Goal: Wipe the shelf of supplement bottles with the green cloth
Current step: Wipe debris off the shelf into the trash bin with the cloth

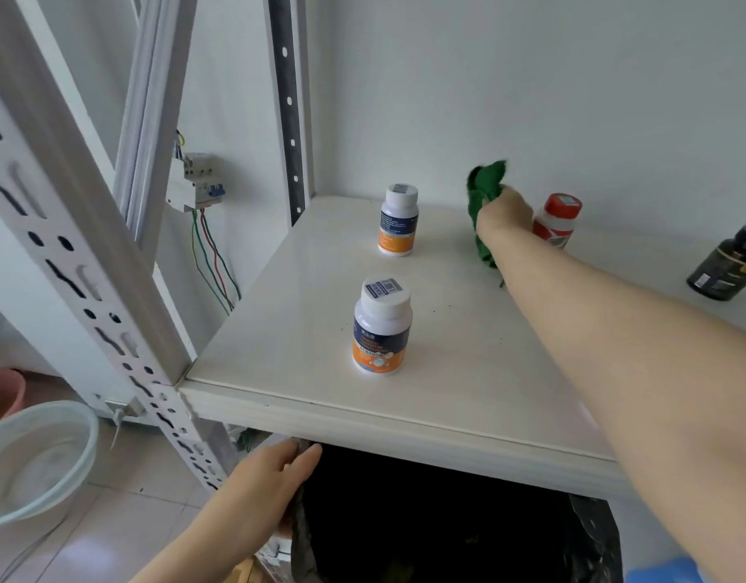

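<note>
The white shelf (304,330) holds two white-capped bottles with blue and orange labels: one near the front (381,326), one further back (398,219). A red-capped bottle (558,220) stands at the back right and a dark bottle (726,265) at the far right. My right hand (503,214) reaches to the back of the shelf, shut on the green cloth (484,204), just left of the red-capped bottle. The cloth hangs down to the shelf surface. My left hand (274,477) rests below the shelf's front edge, fingers extended, on the rim of a black bin bag.
A bin lined with a black bag (404,519) sits under the shelf. A perforated metal upright (68,263) stands at the left corner. A white basin (30,460) lies on the tiled floor at left. A circuit breaker with loose wires (196,180) hangs behind.
</note>
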